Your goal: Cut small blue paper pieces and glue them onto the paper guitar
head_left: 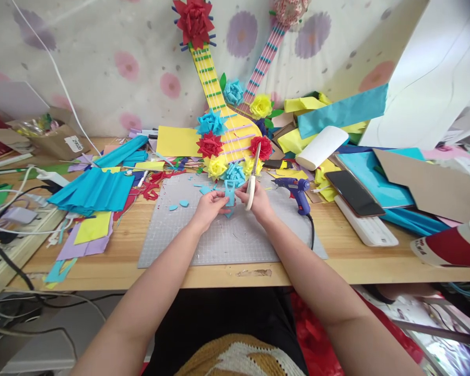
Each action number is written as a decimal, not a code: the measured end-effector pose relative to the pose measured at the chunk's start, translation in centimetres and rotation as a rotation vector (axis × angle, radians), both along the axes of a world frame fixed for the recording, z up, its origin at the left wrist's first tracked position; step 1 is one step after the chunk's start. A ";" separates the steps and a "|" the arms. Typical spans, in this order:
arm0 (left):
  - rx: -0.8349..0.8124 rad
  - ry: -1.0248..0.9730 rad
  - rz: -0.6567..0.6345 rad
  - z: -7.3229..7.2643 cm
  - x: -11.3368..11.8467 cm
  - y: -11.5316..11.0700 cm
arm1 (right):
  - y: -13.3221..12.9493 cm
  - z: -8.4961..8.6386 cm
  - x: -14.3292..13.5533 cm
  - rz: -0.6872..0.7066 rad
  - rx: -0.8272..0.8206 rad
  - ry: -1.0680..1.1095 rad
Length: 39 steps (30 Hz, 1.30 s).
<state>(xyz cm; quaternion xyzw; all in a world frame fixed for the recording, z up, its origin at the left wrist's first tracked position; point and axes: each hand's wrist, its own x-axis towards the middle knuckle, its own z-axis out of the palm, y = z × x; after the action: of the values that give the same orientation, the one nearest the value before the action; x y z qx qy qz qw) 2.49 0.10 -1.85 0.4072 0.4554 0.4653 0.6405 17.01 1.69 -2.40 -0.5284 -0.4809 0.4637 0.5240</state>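
Note:
A small strip of blue crepe paper (230, 192) is pinched upright over the mat, with a notch cut into its top. My left hand (211, 208) grips its left side with fingers closed. On the other side, my right hand (259, 201) has thumb and finger at the strip's right edge. White-handled scissors (250, 192) hang in that same hand, blades pointing up and away. Loose blue paper petals (184, 203) lie on the grey cutting mat (188, 240) to the left. Behind the hands stands a yellow paper guitar (235, 133) decorated with red, blue and yellow paper flowers.
A purple glue gun (295, 190) rests right of the mat, its cord running down. Farther right are a phone (354, 192), a white power bank-like box (366, 222) and a red-and-white cup (450, 244). Folded blue crepe paper (94, 190) and cables crowd the left.

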 end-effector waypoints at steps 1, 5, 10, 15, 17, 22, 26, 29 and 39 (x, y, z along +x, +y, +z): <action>0.004 -0.003 0.004 0.0 0.1 0.1 | -0.1 0.1 0.0 0.011 0.001 0.008; -0.010 -0.015 0.042 0.0 0.3 0.2 | -0.5 0.2 -0.4 0.082 -0.016 0.022; -0.054 -0.024 0.020 0.3 0.3 -0.1 | -0.4 -0.1 -0.6 0.047 -0.006 0.007; -0.013 0.075 -0.047 0.1 -0.2 -0.1 | -0.4 0.0 -0.5 0.035 -0.005 0.026; -0.001 0.121 -0.057 -0.1 -0.4 0.0 | -0.5 0.1 -0.5 0.038 0.001 0.029; -0.041 0.151 -0.081 -0.1 -0.9 0.3 | -0.5 0.1 -0.7 0.011 0.022 0.059; -0.039 0.139 -0.121 0.1 -0.9 0.2 | -0.3 0.0 -0.7 0.019 0.014 0.092; -0.007 0.169 -0.118 0.1 -1.0 0.2 | -0.3 0.0 -0.6 0.046 0.023 0.095; 0.019 0.179 -0.089 0.0 -1.1 0.3 | -0.6 0.0 -0.7 0.072 0.030 0.014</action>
<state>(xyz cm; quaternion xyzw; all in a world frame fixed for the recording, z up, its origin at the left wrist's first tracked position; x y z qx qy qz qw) 1.40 0.38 -1.87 0.4730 0.4880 0.4023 0.6135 16.32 1.06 -2.36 -0.4997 -0.5028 0.4787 0.5181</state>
